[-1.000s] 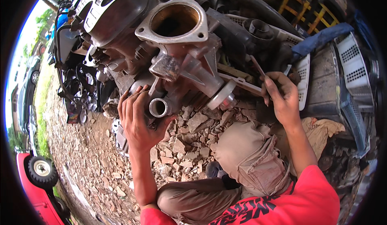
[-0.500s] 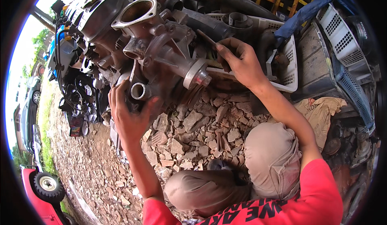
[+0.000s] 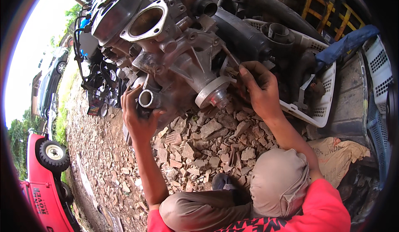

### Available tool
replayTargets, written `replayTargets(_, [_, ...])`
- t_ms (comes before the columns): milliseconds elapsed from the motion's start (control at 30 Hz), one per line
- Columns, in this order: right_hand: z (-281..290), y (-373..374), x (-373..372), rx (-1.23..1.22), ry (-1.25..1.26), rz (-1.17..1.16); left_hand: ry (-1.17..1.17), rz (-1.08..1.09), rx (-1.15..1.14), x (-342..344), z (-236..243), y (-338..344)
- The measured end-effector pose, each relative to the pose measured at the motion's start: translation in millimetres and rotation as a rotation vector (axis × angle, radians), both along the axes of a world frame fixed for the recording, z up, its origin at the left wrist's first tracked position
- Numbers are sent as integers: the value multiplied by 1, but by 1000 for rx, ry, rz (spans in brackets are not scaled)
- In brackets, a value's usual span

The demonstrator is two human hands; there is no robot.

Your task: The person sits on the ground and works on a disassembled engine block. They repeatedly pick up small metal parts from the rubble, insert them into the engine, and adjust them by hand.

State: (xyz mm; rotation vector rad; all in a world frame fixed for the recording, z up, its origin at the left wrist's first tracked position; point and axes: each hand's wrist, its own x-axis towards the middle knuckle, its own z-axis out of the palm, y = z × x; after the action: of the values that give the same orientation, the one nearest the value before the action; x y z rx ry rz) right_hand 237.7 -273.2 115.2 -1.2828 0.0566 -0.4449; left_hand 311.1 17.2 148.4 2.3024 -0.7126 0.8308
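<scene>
A large greasy metal engine (image 3: pixel 183 66) with a wide round flanged opening (image 3: pixel 146 22) fills the upper middle. My left hand (image 3: pixel 139 117) grips its lower left side, fingers curled beside a short round pipe stub (image 3: pixel 146 99) and thumb below it. My right hand (image 3: pixel 261 88) is closed in a pinch on a thin, flat, brownish strip (image 3: pixel 231 55). The strip's far end lies beside the right side of the casting; whether it touches is hard to tell. Left of this hand, a disc-shaped collar (image 3: pixel 214 91) with a threaded shaft end juts toward me.
Broken stones (image 3: pixel 208 144) cover the ground under the engine. To the right stands a white plastic crate (image 3: pixel 324 103) of pipes and metal parts. A brown sack (image 3: pixel 338 155) lies by my right knee (image 3: pixel 278 182). Cables hang at the left; a red vehicle (image 3: pixel 39 182) stands beyond.
The whole view has shifted, so the engine and crate appear further right. My right hand has come down slightly with the strip. My left hand stays on the engine.
</scene>
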Motion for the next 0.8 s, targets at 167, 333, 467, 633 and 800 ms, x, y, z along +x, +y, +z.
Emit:
replayTargets(167, [-25,-13,4,48,73,63,-46,-7,-23,-2,-3,-3])
replayTargets(333, [-35,-14,10,154,63,103,-101,24,-37,-2,-14,-7])
replayTargets(467, [-30,-14,13,224,61,147,-155,78,0,0,-16,-3])
replayTargets(633, [-20,-15,20,107,28,117,-165,95,3,-1,-16,-4])
replayTargets(800, [-13,-10,30,26,-30,14,-152,91,7,-2,-15,-5])
